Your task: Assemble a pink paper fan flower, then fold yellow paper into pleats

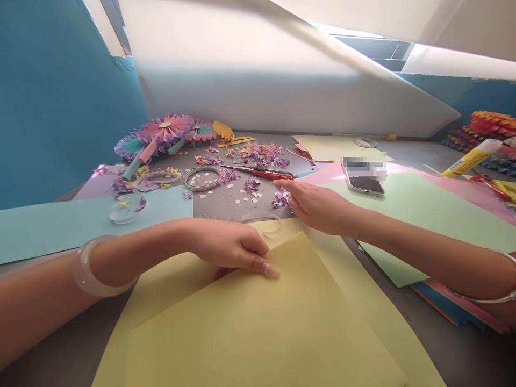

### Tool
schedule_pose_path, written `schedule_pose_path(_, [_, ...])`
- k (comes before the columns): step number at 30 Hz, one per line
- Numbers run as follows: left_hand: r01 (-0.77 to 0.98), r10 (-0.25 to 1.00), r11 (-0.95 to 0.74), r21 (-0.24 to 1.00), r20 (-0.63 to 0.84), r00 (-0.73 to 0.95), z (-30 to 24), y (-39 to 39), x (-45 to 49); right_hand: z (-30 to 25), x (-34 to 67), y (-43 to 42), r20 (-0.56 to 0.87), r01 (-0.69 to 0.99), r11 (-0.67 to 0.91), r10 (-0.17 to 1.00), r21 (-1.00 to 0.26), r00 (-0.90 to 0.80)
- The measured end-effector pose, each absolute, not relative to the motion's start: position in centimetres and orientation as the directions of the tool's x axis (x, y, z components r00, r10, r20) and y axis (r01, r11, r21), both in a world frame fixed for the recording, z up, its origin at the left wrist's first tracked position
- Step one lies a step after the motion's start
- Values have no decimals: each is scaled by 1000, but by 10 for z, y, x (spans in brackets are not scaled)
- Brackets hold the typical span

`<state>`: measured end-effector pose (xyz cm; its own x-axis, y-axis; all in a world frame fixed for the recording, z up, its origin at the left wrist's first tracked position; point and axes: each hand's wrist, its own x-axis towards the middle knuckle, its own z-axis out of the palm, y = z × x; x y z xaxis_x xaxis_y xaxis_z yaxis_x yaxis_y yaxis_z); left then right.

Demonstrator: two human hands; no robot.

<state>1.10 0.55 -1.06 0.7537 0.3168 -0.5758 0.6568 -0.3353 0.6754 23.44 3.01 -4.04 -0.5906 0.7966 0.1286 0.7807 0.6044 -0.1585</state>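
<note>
My left hand, with a pale bangle at its wrist, pinches the raised far edge of a yellow paper sheet between thumb and fingers. Part of that sheet is lifted, and more yellow paper lies beneath it. My right hand reaches over the table, its index finger stretched out beside a red craft knife. Under its fingers lie purple paper scraps; nothing is visibly gripped. A thin clear ring rests between my hands at the yellow paper's far edge.
A tape roll sits among loose scraps. Folded paper rosettes stand at back left, beyond light blue paper. To the right, a phone lies on green paper, with a glue stick farther right.
</note>
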Motion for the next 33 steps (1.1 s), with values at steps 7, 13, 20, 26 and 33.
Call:
schedule_pose_path(7, [645, 313, -358, 675, -564, 764, -12, 4, 10, -47, 233, 13, 155, 745, 653, 757, -136, -635])
schedule_pose_path(13, [646, 315, -354, 676, -565, 763, -2, 5, 16, -50, 232, 10, 131, 791, 597, 802, -132, -583])
schedule_pose_path(20, [672, 384, -363, 646, -553, 739, -1, 9, 15, -44, 230, 20, 119, 847, 531, 843, -30, -524])
schedule_pose_path(26, [653, 398, -398, 645, -519, 756, -4, 10, 12, -47, 227, 30, 155, 830, 554, 816, 63, -556])
schedule_pose_path(33, [708, 471, -456, 540, -528, 707, 11, 14, 1, -34, 220, 83, 200, 855, 502, 832, 127, -518])
